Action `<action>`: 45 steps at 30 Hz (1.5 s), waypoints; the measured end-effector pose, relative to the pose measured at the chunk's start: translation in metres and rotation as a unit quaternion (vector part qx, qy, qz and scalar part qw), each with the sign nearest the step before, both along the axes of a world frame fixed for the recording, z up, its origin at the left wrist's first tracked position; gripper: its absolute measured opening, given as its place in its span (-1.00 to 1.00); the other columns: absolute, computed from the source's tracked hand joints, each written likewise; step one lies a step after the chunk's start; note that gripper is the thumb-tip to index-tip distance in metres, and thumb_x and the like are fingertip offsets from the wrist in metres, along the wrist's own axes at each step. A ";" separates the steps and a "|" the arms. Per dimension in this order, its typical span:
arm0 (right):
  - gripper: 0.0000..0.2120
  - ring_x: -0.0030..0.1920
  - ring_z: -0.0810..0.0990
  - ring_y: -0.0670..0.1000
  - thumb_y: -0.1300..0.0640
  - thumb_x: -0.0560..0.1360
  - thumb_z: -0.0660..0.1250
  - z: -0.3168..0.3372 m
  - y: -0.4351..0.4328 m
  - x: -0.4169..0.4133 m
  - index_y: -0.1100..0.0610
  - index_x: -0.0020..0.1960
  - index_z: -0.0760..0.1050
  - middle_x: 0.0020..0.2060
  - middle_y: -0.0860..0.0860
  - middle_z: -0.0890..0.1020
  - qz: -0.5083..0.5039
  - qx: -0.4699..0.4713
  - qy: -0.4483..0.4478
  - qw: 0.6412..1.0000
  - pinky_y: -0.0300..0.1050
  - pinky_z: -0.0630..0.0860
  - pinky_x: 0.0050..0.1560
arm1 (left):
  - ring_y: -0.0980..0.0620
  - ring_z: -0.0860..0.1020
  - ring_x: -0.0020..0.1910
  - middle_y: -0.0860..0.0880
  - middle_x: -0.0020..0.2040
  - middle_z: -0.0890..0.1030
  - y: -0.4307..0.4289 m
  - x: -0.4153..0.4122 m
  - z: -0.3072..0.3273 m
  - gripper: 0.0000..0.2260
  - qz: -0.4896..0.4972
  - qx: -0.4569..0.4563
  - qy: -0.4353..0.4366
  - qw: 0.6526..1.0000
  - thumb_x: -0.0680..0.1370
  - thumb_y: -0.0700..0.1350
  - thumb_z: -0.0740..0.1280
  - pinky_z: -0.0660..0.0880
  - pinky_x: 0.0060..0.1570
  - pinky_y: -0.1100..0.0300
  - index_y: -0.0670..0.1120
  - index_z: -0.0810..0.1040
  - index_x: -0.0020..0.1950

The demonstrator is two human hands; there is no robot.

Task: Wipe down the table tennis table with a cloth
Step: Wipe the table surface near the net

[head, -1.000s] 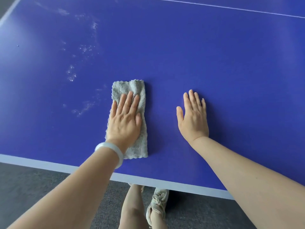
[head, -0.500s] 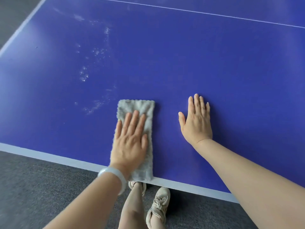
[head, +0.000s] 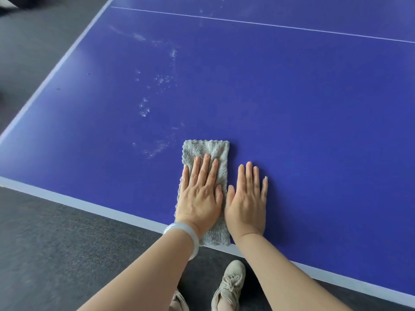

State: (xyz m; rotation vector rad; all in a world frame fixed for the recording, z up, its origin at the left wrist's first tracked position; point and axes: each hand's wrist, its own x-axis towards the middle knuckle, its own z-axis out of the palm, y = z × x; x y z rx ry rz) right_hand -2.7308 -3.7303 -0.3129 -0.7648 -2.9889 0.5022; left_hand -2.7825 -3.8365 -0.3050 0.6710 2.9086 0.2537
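Observation:
A folded grey cloth lies on the blue table tennis table, its near end reaching the white edge line. My left hand presses flat on the cloth with straight fingers; a pale bangle sits on that wrist. My right hand rests flat on the bare table right beside the cloth, fingers straight. Whitish dusty smears mark the surface just left of the cloth, and more smears lie further up.
The table's near edge and left edge carry white border lines; a thin white centre line crosses at the top. Dark grey carpet lies below. My beige shoes stand under the near edge.
My left hand has slid the cloth back to the near edge and rightward, so it now lies against my right hand. The view has shifted, showing the table's left corner.

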 end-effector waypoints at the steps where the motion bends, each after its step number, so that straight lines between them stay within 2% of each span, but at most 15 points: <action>1: -0.45 0.59 0.10 0.14 0.00 0.64 0.06 0.000 0.000 0.000 0.17 0.59 0.16 0.58 0.16 0.15 0.008 0.019 0.002 1.000 0.20 -0.03 0.58 | 0.03 -0.22 0.58 0.04 0.62 -0.11 -0.005 -0.001 0.000 -0.44 -0.021 0.008 0.000 1.000 0.62 0.08 -0.13 -0.20 0.55 -0.04 0.02 -0.05 0.62; 5: -0.40 0.57 0.15 0.23 -0.15 0.60 -0.03 -0.002 -0.005 0.002 0.09 0.57 0.22 0.56 0.22 0.19 0.031 0.074 -0.008 0.997 0.26 0.03 0.55 | 0.04 -0.07 0.60 0.06 0.62 0.04 -0.071 -0.040 -0.002 -0.48 -0.178 0.007 0.025 0.984 0.63 0.07 -0.03 -0.07 0.56 -0.05 0.07 0.05 0.61; 7: -0.39 0.57 0.14 0.22 -0.16 0.61 -0.05 -0.003 -0.005 0.002 0.08 0.58 0.21 0.56 0.21 0.18 0.022 0.085 -0.016 0.996 0.26 0.03 0.55 | 0.03 -0.05 0.60 0.05 0.61 0.06 -0.117 -0.077 -0.005 -0.46 -0.090 -0.003 0.049 0.995 0.61 0.09 -0.05 -0.08 0.56 -0.04 0.07 0.06 0.61; 10: -0.43 0.58 0.12 0.20 -0.13 0.63 0.02 -0.004 -0.006 0.001 0.07 0.59 0.19 0.57 0.19 0.16 0.015 0.091 -0.019 0.996 0.24 0.02 0.56 | 0.00 -0.09 0.60 0.01 0.62 -0.01 -0.148 -0.103 -0.004 -0.43 0.166 -0.010 0.016 0.986 0.59 0.10 -0.08 -0.18 0.55 -0.03 0.03 0.01 0.62; 12: -0.43 0.58 0.11 0.19 -0.11 0.64 0.10 -0.004 -0.006 0.000 0.07 0.59 0.19 0.58 0.18 0.16 0.010 0.090 -0.021 0.996 0.23 0.01 0.56 | -0.05 -0.13 0.60 -0.04 0.62 -0.07 -0.127 -0.088 -0.005 -0.44 0.206 -0.008 0.021 0.978 0.63 0.06 -0.06 -0.19 0.54 -0.08 -0.04 -0.03 0.62; 15: -0.43 0.58 0.11 0.18 -0.10 0.63 0.14 -0.004 -0.007 -0.001 0.07 0.59 0.19 0.58 0.18 0.16 0.007 0.086 -0.021 0.996 0.22 0.00 0.56 | -0.07 -0.20 0.59 -0.07 0.62 -0.13 -0.078 -0.037 -0.004 -0.43 0.133 0.004 0.026 0.991 0.62 0.05 -0.10 -0.18 0.54 -0.12 -0.06 -0.11 0.62; 19: -0.42 0.58 0.10 0.17 -0.02 0.61 0.23 -0.001 -0.008 0.000 0.08 0.58 0.20 0.58 0.18 0.15 0.004 0.080 -0.021 0.997 0.21 0.00 0.57 | -0.08 -0.20 0.59 -0.05 0.62 -0.09 -0.034 0.018 -0.005 -0.45 -0.077 0.033 0.011 0.996 0.65 0.05 -0.06 -0.03 0.53 -0.17 -0.05 -0.04 0.62; 23: -0.46 0.58 0.13 0.17 -0.04 0.63 0.16 0.001 -0.008 0.001 0.08 0.57 0.22 0.58 0.16 0.17 0.003 0.090 -0.013 0.996 0.20 0.02 0.57 | 0.00 -0.04 0.60 0.05 0.61 0.08 -0.080 -0.023 -0.006 -0.49 -0.222 0.043 0.034 0.974 0.64 0.07 0.03 0.03 0.54 -0.09 0.06 0.12 0.60; 26: -0.42 0.59 0.09 0.14 -0.13 0.62 0.02 0.001 -0.009 0.001 0.03 0.59 0.16 0.59 0.13 0.13 0.000 0.086 -0.022 0.996 0.16 -0.04 0.58 | 0.02 0.00 0.59 0.06 0.60 0.11 -0.146 -0.083 -0.007 -0.46 -0.125 0.019 0.050 0.991 0.59 0.09 0.00 -0.03 0.55 -0.05 0.09 0.15 0.59; 29: -0.45 0.59 0.06 0.14 -0.10 0.65 0.09 0.000 -0.009 0.000 0.03 0.60 0.14 0.59 0.13 0.12 -0.002 0.089 -0.026 0.996 0.16 -0.05 0.59 | 0.01 -0.06 0.60 0.04 0.62 0.04 -0.172 -0.105 -0.005 -0.43 0.042 0.005 0.028 0.999 0.58 0.11 -0.07 -0.11 0.55 -0.04 0.06 0.08 0.61; 31: -0.43 0.59 0.07 0.14 -0.09 0.64 0.11 0.002 -0.011 0.001 0.03 0.60 0.14 0.59 0.13 0.12 -0.006 0.094 -0.030 0.995 0.15 -0.06 0.59 | -0.04 -0.14 0.60 0.00 0.62 -0.03 -0.148 -0.087 -0.005 -0.42 0.090 0.007 0.027 0.995 0.60 0.09 -0.09 -0.16 0.54 -0.08 0.01 0.00 0.62; 36: -0.44 0.57 0.13 0.18 -0.02 0.63 0.21 0.004 -0.015 -0.001 0.09 0.58 0.21 0.57 0.18 0.18 -0.010 0.096 -0.018 0.995 0.20 0.01 0.57 | -0.10 -0.18 0.59 -0.04 0.62 -0.05 -0.068 -0.009 -0.010 -0.45 -0.101 0.049 0.018 0.994 0.64 0.04 -0.03 -0.11 0.54 -0.17 -0.05 -0.01 0.62; 40: -0.44 0.58 0.11 0.15 -0.04 0.63 0.18 0.003 -0.014 -0.001 0.09 0.58 0.20 0.57 0.16 0.17 -0.008 0.099 -0.019 0.995 0.18 0.01 0.57 | -0.03 -0.10 0.60 0.02 0.62 0.01 -0.082 -0.018 -0.009 -0.48 -0.197 0.057 0.017 0.979 0.65 0.08 -0.01 -0.03 0.54 -0.13 0.03 0.07 0.61; 42: -0.44 0.59 0.09 0.14 -0.08 0.63 0.11 0.004 -0.013 -0.001 0.06 0.59 0.17 0.58 0.14 0.15 -0.008 0.096 -0.030 0.995 0.16 -0.02 0.58 | 0.02 -0.06 0.60 0.07 0.61 0.04 -0.114 -0.049 -0.011 -0.48 -0.196 0.048 0.037 0.979 0.64 0.10 0.01 -0.05 0.55 -0.08 0.08 0.10 0.61; 45: -0.44 0.59 0.09 0.15 -0.08 0.64 0.08 0.007 -0.015 0.001 0.06 0.59 0.17 0.58 0.14 0.16 -0.004 0.099 -0.040 0.994 0.14 -0.03 0.59 | 0.04 -0.07 0.59 0.08 0.61 0.04 -0.169 -0.096 -0.009 -0.46 -0.070 0.026 0.042 0.996 0.60 0.13 -0.05 -0.10 0.55 -0.04 0.10 0.09 0.60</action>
